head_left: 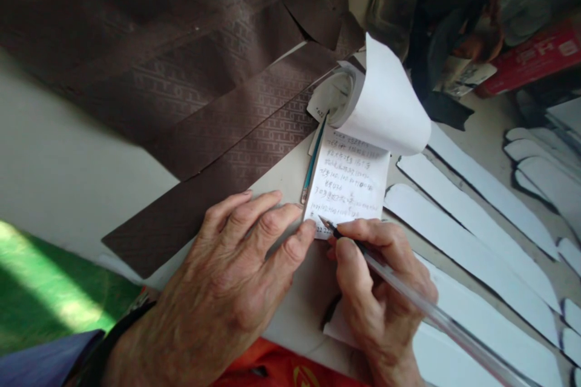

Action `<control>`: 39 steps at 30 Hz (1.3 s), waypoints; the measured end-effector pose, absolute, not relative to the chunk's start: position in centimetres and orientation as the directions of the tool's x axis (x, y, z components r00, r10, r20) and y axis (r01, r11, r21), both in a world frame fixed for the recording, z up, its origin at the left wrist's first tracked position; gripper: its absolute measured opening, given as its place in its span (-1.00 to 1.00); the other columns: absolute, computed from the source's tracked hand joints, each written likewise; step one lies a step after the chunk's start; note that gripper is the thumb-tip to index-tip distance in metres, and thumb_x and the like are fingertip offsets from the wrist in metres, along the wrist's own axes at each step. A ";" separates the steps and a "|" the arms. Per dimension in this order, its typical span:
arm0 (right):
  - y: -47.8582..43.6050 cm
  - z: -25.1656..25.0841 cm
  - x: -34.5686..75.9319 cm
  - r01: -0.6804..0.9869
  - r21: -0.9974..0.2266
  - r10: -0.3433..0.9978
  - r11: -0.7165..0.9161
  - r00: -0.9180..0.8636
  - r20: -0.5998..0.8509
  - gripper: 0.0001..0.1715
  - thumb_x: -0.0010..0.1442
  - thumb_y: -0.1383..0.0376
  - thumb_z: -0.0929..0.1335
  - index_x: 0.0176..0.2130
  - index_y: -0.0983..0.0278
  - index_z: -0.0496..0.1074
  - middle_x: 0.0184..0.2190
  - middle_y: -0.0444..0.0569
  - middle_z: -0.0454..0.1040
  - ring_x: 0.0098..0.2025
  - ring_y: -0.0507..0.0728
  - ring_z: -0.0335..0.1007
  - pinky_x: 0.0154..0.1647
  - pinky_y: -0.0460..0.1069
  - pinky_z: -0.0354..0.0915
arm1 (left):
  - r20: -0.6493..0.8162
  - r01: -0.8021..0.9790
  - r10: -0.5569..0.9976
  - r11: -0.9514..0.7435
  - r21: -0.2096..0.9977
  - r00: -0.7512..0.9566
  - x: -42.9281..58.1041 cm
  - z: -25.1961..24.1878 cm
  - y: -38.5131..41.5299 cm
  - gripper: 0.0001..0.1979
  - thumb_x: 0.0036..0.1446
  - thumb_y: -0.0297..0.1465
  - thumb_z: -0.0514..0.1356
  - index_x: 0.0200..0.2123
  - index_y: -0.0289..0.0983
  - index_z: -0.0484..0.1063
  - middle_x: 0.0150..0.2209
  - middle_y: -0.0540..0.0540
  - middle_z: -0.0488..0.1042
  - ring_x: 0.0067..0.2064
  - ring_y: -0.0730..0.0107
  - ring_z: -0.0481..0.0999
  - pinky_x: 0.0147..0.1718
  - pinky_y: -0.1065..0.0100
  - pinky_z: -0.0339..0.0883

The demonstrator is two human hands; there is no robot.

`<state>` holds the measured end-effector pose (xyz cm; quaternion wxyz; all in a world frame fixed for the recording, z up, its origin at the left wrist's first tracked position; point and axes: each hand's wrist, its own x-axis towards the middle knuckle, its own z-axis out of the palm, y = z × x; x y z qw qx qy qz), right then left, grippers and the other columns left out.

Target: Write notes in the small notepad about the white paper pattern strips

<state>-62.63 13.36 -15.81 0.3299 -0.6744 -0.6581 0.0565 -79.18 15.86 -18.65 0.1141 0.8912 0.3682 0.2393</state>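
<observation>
A small notepad [354, 169] lies on the table, its page covered with handwritten lines and numbers. Its upper sheets [390, 97] are flipped back and curl over the top. My right hand [381, 290] grips a clear-barrelled pen [408, 293], whose tip is at the lower part of the page. Flat beside the pad rests my left hand [245, 272], fingers stretched out, thumb at the page's lower left corner. A teal pencil [314, 163] lies along the pad's left edge, its far end by the curled sheets.
Dark brown patterned sheets [218, 103] spread across the upper left of the table. Several long white cut pieces with dark edges [472, 254] lie to the right. A red box [535, 60] and dark cluttered items stand at the back right. Green floor [49, 290] shows at lower left.
</observation>
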 end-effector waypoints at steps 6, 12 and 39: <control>13.3 -15.9 -62.5 0.865 -0.497 0.920 0.070 0.136 0.368 -0.92 0.16 0.38 0.31 -0.36 0.20 0.35 -0.56 -0.31 0.44 -0.60 -0.13 0.37 -0.52 -0.25 0.24 | 0.358 0.601 0.713 -0.701 0.384 0.603 -79.2 -18.6 15.8 -0.68 0.26 -0.44 0.10 0.07 -0.28 0.39 0.09 -0.11 0.39 0.16 0.12 0.31 0.15 0.01 0.16; 13.5 -15.9 -62.6 0.878 -0.477 0.921 0.047 0.147 0.361 -0.91 0.14 0.39 0.31 -0.37 0.19 0.34 -0.56 -0.33 0.45 -0.61 -0.12 0.38 -0.52 -0.25 0.25 | 0.360 0.603 0.716 -0.697 0.387 0.598 -79.2 -18.8 15.8 -0.67 0.27 -0.45 0.07 0.08 -0.27 0.39 0.11 -0.10 0.39 0.16 0.14 0.30 0.15 0.02 0.16; 13.6 -15.7 -62.6 0.903 -0.422 0.922 0.075 0.099 0.375 -0.88 0.14 0.40 0.31 -0.43 0.22 0.30 -0.63 -0.30 0.39 -0.65 -0.10 0.31 -0.57 -0.21 0.23 | 0.319 0.588 0.713 -0.698 0.408 0.624 -79.4 -18.4 15.9 -0.66 0.24 -0.48 0.13 0.09 -0.29 0.38 0.11 -0.12 0.38 0.17 0.11 0.28 0.15 0.01 0.14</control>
